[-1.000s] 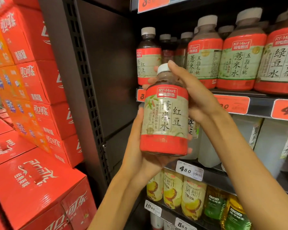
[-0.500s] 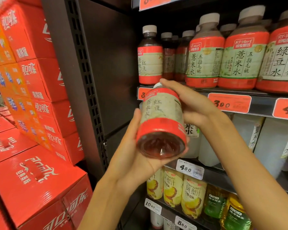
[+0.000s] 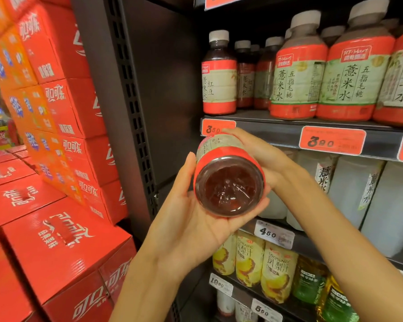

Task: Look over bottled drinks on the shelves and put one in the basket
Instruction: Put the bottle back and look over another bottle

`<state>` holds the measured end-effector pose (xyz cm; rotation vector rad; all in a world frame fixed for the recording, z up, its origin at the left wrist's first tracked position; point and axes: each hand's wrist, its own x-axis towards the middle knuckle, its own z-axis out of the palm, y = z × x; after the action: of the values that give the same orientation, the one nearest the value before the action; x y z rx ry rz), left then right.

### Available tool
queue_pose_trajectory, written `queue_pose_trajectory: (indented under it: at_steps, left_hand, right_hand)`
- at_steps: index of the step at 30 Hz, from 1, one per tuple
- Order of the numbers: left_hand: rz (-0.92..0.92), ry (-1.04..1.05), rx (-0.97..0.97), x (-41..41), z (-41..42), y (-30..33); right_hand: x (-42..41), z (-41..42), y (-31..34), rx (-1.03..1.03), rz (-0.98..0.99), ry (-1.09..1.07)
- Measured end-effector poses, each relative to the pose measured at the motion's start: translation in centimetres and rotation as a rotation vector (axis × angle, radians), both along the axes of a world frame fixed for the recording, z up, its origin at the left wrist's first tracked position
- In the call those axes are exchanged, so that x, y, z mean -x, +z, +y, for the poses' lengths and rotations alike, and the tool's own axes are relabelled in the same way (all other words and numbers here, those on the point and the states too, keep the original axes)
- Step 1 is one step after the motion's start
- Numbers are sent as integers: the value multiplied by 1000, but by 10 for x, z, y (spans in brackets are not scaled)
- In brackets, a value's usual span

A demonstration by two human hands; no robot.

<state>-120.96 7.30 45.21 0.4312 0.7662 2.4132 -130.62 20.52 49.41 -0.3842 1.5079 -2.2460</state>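
I hold a bottled drink [image 3: 228, 184] with a red and cream label, tipped so its round clear base with dark red liquid faces me. My left hand [image 3: 191, 219] cradles its base from below and from the left. My right hand [image 3: 254, 152] grips the upper part from the right, fingers wrapped over the label. Its cap is hidden behind the bottle. More bottles of the same drink [image 3: 219, 75] stand on the shelf [image 3: 272, 131] just above. No basket is in view.
Larger red-labelled bottles [image 3: 298, 73] fill the upper shelf to the right. Pale jugs [image 3: 358, 198] stand on the middle shelf, yellow juice bottles [image 3: 249, 261] below. Stacked red cola cartons [image 3: 56, 240] crowd the left, past a dark perforated shelf post [image 3: 135, 112].
The bottle has tipped from upright to lying with its base toward me and sits slightly lower. Both hands kept their hold on it.
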Motion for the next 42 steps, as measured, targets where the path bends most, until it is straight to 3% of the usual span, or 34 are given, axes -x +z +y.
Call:
queue_pose_trajectory:
  at_steps: [7,12,15,19,23,32,38,42]
  left_hand:
    - [47,-29,-114,-7,11,10]
    - [134,134,14,8,6,-3]
    - [320,311,243,16,10,-13]
    - [541,641,522,21,7,-12]
    - [736,816,758,25,18,-11]
    - [921,915,746,39,14,-17]
    - [899,880,721,49,14,-22]
    - [882,798,611,51,6,-26]
  right_hand:
    - [-8,-2,17,-36,165,-47]
    - [-14,0,24,-84,281,-68]
    - [-15,0,27,3,370,-174]
    - [-25,7,30,22,650,-355]
    - [-36,7,29,37,786,-365]
    - [-40,31,20,-80,897,-62]
    - [-45,34,17,-210,1104,-71]
    - [-43,36,17,-177,1076,-111]
